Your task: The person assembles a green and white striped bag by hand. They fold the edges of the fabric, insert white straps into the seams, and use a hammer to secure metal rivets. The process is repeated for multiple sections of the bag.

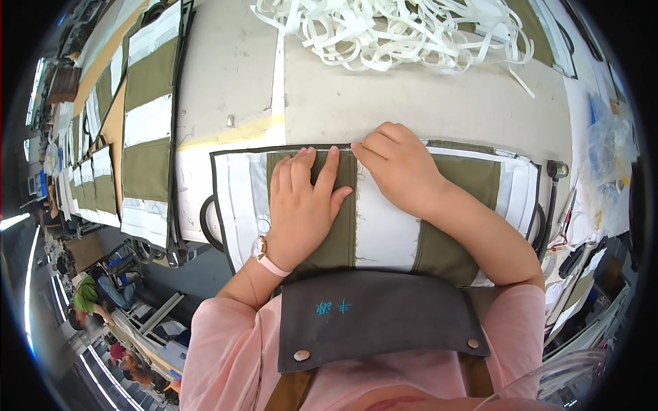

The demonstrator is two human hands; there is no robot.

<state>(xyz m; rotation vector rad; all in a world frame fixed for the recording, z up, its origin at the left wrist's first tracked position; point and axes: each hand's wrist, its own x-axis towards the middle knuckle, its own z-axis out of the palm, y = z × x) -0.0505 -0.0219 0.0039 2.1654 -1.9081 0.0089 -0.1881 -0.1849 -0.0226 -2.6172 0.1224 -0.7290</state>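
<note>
Olive-and-white fabric panel (384, 226) lies flat on the table (425, 103), judged light, limp and prone to shifting; left hand (301, 205) presses it spread-fingered, right hand (397, 168) pinches its top edge, the best hold.

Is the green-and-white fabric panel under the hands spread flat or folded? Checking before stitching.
Spread flat: the fabric panel lies open on the table, left hand pressing it.

You're at a long beige worktable (425, 103) in a workshop. Left of the worktable, more tables (75, 171) run in a row. Below them, grey floor (185, 274), and bright strip lights (31, 274) near the rim.
</note>
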